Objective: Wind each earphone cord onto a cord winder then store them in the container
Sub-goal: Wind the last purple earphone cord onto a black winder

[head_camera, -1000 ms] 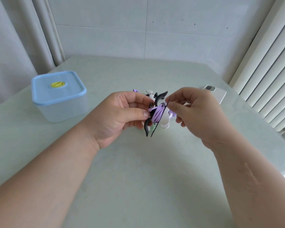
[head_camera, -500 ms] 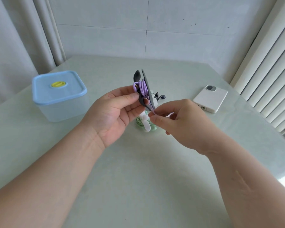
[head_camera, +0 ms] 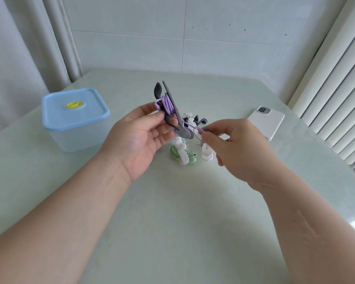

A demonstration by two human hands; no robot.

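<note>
Left grip pinches the black plastic cord winder wound with purple earphone cord, up above the pale green tabletop; right grip pinches that cord's loose end.

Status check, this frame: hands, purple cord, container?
Left hand grips black cord winder, purple earphone cord wound on. Right hand pinches the cord's loose end. Blue-lidded container closed, off to the left.

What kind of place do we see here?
Probably a room in a home: a pale green table against a white tiled wall, a grey fabric curtain and white vertical slats.
</note>
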